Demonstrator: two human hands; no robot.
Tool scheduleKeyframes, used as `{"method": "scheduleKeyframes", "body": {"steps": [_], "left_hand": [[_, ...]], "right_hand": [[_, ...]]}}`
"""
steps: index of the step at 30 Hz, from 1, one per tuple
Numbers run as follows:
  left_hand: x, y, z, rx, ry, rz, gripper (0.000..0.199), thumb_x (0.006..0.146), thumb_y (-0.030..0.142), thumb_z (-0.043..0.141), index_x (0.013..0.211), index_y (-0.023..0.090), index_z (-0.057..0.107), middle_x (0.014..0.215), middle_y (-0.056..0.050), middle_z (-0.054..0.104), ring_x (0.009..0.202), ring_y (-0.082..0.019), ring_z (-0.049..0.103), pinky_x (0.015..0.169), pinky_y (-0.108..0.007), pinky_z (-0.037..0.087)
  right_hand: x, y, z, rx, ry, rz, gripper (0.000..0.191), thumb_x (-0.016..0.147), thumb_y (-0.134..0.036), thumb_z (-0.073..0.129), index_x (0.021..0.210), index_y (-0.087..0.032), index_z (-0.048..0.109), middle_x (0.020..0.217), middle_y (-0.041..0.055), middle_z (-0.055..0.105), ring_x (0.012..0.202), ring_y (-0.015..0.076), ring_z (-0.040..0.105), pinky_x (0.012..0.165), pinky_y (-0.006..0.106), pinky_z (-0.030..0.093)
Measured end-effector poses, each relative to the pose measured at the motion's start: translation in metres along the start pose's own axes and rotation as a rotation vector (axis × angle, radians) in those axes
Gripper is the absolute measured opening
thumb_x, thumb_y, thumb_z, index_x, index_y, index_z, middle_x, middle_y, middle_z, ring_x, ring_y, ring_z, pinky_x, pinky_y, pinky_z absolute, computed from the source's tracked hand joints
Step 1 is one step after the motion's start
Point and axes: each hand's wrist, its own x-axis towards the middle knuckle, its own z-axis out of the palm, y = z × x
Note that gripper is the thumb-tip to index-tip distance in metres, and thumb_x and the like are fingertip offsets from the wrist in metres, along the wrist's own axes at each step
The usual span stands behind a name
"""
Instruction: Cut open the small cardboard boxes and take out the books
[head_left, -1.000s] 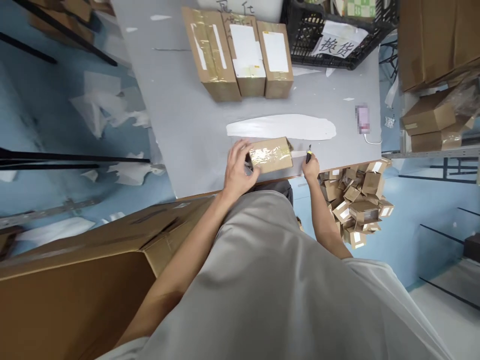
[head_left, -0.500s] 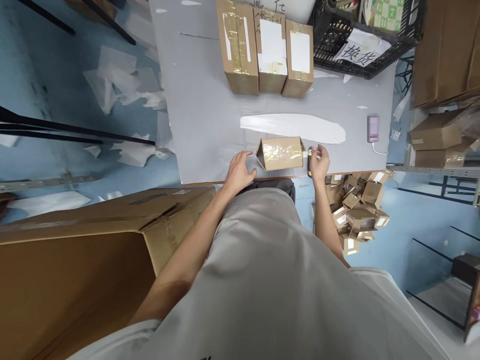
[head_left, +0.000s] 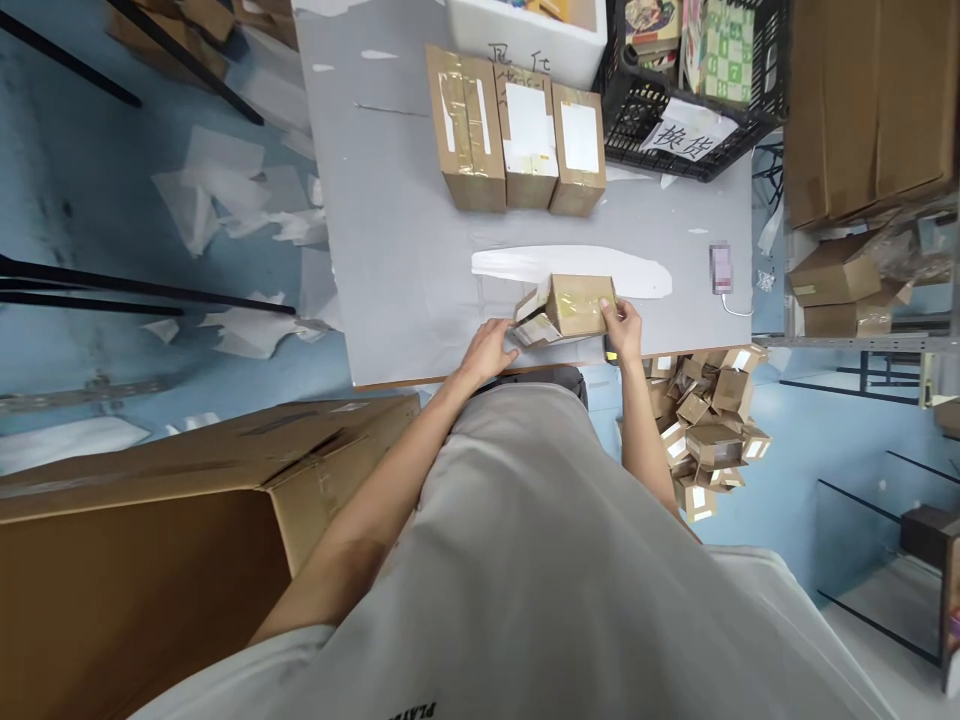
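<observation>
A small cardboard box (head_left: 582,305) with clear tape lies near the table's front edge, its left end flaps spread apart. At its right end my right hand (head_left: 624,328) pinches the box, the thumb on the taped face. My left hand (head_left: 489,350) is beside the left end flaps, thumb apart from the fingers and fingertips at the flap edge; it grips nothing that I can see. A small black-and-yellow object (head_left: 610,350) shows partly below my right hand; its kind I cannot make out.
Behind are a white paper strip (head_left: 540,262), three taped boxes (head_left: 466,130), a white bin (head_left: 529,45) and a black crate (head_left: 675,150) of books. A phone (head_left: 721,268) lies right. A large open carton (head_left: 315,500) stands left; small boxes (head_left: 712,440) are piled right.
My right hand has left the black-and-yellow object and taken hold of the box's right end. The box has tilted, turning its left end flaps into view. The camera view has shifted slightly.
</observation>
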Motion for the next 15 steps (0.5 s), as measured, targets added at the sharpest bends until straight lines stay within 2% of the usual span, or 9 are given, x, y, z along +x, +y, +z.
{"method": "scheduleKeyframes", "body": {"steps": [2,4,6,8,12,15], "left_hand": [[0.004,0.009,0.0,0.002,-0.018,0.034,0.056,0.089,0.027,0.08,0.143,0.019,0.07,0.151,-0.018,0.069,0.142,-0.041,0.065,0.125,-0.053,0.052],[0.006,0.017,-0.003,0.002,-0.006,0.07,0.04,0.091,0.029,0.08,0.13,0.021,0.076,0.145,-0.015,0.072,0.136,-0.039,0.067,0.121,-0.051,0.053],[0.004,0.023,-0.013,0.002,0.051,0.103,0.019,0.095,0.03,0.077,0.113,0.024,0.079,0.136,-0.012,0.077,0.128,-0.036,0.07,0.117,-0.05,0.055],[-0.005,0.027,-0.027,0.0,0.147,0.145,0.009,0.1,0.032,0.073,0.104,0.026,0.078,0.128,-0.01,0.079,0.123,-0.034,0.07,0.113,-0.05,0.055],[-0.038,0.032,-0.063,0.016,0.335,0.231,0.014,0.108,0.033,0.064,0.105,0.028,0.077,0.125,-0.009,0.08,0.125,-0.033,0.068,0.114,-0.054,0.052],[-0.056,0.03,-0.08,0.089,0.365,0.206,0.017,0.108,0.029,0.062,0.106,0.029,0.078,0.122,-0.01,0.079,0.127,-0.036,0.066,0.115,-0.059,0.049]], "right_hand": [[0.009,0.003,-0.012,0.034,0.0,0.031,0.076,0.081,-0.086,0.072,0.111,-0.016,0.075,0.117,0.0157,0.083,0.11,0.0278,0.071,0.101,0.041,0.059],[0.014,0.006,-0.021,0.076,-0.009,0.072,0.078,0.077,-0.089,0.073,0.108,-0.017,0.074,0.112,0.0133,0.082,0.108,0.0258,0.07,0.096,0.038,0.059],[0.014,0.008,-0.025,0.128,-0.022,0.116,0.077,0.074,-0.089,0.075,0.106,-0.018,0.072,0.107,0.0104,0.081,0.104,0.0239,0.07,0.091,0.035,0.06],[0.009,0.01,-0.022,0.196,-0.042,0.171,0.072,0.074,-0.086,0.077,0.102,-0.019,0.071,0.102,0.0071,0.08,0.1,0.0219,0.071,0.087,0.032,0.06],[-0.01,0.013,0.011,0.364,-0.13,0.323,0.056,0.084,-0.078,0.076,0.095,-0.024,0.066,0.092,0.0022,0.078,0.094,0.0189,0.073,0.084,0.029,0.062],[-0.024,0.017,0.049,0.369,-0.242,0.403,0.048,0.093,-0.072,0.07,0.094,-0.025,0.066,0.084,0.0003,0.077,0.089,0.0179,0.075,0.083,0.029,0.062]]}}
